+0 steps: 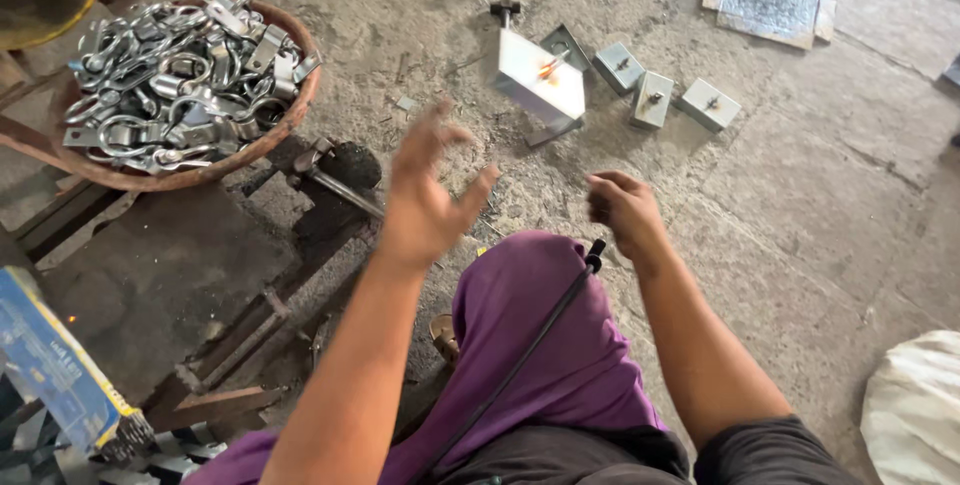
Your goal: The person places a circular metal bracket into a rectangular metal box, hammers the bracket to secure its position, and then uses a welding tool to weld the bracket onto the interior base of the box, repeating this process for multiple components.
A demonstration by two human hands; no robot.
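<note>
My left hand [428, 190] hangs in the air above the concrete floor with its fingers spread and nothing in them. My right hand [622, 207] is curled shut to its right, close to the end of a thin black cable [530, 345] that runs over my purple-clad knee [540, 335]; whether the fingers pinch anything I cannot tell. Just beyond both hands a shiny square metal plate piece [541, 80] with a glowing orange spot stands tilted on the floor. A black-knobbed bolt [505, 13] sticks up behind it.
A rusty round bowl [262, 140] at upper left is heaped with silvery shackles and clamps. Three small metal blocks with bolts [652, 97] lie right of the plate. A dark steel work stand [150, 275] fills the left. A flat metal sheet [770, 3] lies far right, a white sack [915, 410] at lower right.
</note>
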